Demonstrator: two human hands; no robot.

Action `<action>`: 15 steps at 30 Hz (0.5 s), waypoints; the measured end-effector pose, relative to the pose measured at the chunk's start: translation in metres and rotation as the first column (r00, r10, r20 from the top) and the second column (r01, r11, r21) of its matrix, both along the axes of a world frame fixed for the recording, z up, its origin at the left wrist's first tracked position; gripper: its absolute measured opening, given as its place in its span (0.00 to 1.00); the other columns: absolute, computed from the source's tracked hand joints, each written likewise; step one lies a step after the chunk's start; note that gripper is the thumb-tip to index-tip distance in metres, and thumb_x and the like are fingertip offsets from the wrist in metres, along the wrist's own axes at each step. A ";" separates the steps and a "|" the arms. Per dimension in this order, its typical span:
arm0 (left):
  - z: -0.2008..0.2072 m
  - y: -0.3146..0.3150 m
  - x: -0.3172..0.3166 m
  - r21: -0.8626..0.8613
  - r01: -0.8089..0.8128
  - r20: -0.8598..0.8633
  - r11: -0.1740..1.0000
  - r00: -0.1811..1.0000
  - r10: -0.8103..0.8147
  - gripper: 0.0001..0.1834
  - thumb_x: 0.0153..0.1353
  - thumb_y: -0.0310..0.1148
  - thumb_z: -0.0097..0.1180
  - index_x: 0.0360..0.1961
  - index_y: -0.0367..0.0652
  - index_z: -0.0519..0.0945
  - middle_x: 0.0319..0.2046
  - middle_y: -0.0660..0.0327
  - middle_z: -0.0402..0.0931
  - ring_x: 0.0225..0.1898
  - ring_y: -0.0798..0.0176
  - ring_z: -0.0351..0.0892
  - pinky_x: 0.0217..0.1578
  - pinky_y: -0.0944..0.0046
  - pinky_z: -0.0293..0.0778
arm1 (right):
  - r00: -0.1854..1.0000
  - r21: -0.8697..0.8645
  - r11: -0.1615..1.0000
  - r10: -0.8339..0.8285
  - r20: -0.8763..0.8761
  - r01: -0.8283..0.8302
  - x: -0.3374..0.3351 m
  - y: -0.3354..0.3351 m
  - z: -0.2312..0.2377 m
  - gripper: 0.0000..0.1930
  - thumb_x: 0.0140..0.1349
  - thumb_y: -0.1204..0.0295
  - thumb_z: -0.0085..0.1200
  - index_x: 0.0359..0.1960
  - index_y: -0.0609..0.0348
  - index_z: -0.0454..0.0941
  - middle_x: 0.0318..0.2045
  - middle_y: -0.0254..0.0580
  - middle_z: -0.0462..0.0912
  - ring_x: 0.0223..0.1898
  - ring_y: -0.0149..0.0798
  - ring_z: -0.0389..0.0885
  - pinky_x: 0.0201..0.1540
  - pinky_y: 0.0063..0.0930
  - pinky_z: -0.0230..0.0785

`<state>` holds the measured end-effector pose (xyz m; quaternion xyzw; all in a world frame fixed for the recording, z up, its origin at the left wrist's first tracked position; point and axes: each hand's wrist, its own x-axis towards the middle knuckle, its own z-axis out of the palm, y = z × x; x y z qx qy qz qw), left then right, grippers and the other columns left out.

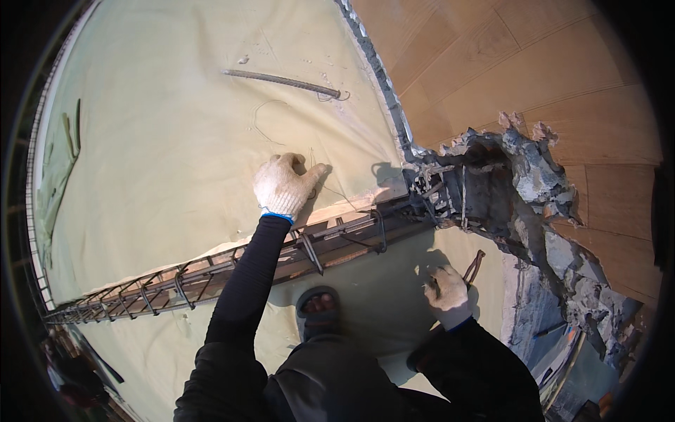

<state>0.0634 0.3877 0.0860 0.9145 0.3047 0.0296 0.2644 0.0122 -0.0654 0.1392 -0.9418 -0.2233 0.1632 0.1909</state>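
My left hand (283, 187), in a white knit glove with a blue cuff, is just above a pale green sheet. Its thumb stands apart from the curled fingers, beside thin wire (336, 192) lying on the sheet. Whether a fingertip touches the wire is hard to see. My right hand (448, 295), gloved alike, is closed around a rusty, slim tool that looks like pincers (475, 268); the rest of it is hidden in the glove. Between the hands runs a long rebar cage (179, 283) in a gap between sheeted boards.
A short rebar piece (285, 82) lies on the far sheet (162, 141). Broken concrete (538, 183) with jagged edges stands right of the cage, beside brown wood-look boards (485, 56). My sandalled foot (318, 306) is close to the cage. Torn sheeting (60, 183) hangs at the far left.
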 end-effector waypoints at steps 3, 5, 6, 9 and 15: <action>-0.012 0.001 0.022 0.047 -0.067 0.051 0.997 0.997 0.064 0.30 0.61 0.63 0.73 0.46 0.46 0.93 0.40 0.53 0.90 0.46 0.46 0.90 0.50 0.46 0.83 | 0.998 0.175 0.983 0.043 0.045 -0.051 0.010 0.059 0.019 0.16 0.61 0.75 0.68 0.52 0.54 0.88 0.49 0.50 0.88 0.49 0.58 0.88 0.52 0.50 0.83; -0.028 0.012 0.037 -0.027 -0.223 0.236 0.974 0.946 0.223 0.26 0.64 0.58 0.71 0.49 0.47 0.92 0.41 0.52 0.90 0.47 0.45 0.90 0.51 0.45 0.83 | 0.994 0.244 0.966 0.070 0.083 -0.088 0.016 0.085 0.023 0.16 0.62 0.74 0.69 0.52 0.54 0.88 0.47 0.50 0.88 0.48 0.58 0.89 0.51 0.50 0.83; -0.033 0.030 0.041 -0.006 -0.289 0.281 0.957 0.918 0.279 0.22 0.67 0.51 0.68 0.53 0.49 0.91 0.41 0.53 0.90 0.47 0.45 0.90 0.52 0.45 0.83 | 0.992 0.288 0.952 0.084 0.094 -0.107 0.018 0.099 0.020 0.15 0.62 0.74 0.69 0.51 0.53 0.88 0.47 0.50 0.89 0.47 0.59 0.89 0.50 0.50 0.82; -0.051 0.072 0.059 0.228 -0.410 0.270 0.883 0.898 0.347 0.20 0.69 0.50 0.66 0.56 0.51 0.90 0.42 0.53 0.90 0.49 0.46 0.91 0.53 0.46 0.84 | 0.985 0.328 0.935 0.094 0.147 -0.138 0.027 0.145 0.017 0.14 0.62 0.73 0.71 0.50 0.52 0.89 0.41 0.47 0.88 0.44 0.57 0.88 0.47 0.50 0.81; -0.061 0.130 0.065 0.164 -0.265 0.068 0.950 0.964 0.257 0.17 0.68 0.52 0.67 0.45 0.53 0.94 0.46 0.52 0.92 0.49 0.45 0.92 0.50 0.43 0.85 | 0.955 0.046 0.992 0.101 0.279 -0.118 0.072 0.268 -0.011 0.13 0.61 0.59 0.73 0.38 0.54 0.91 0.35 0.47 0.90 0.40 0.53 0.92 0.44 0.47 0.83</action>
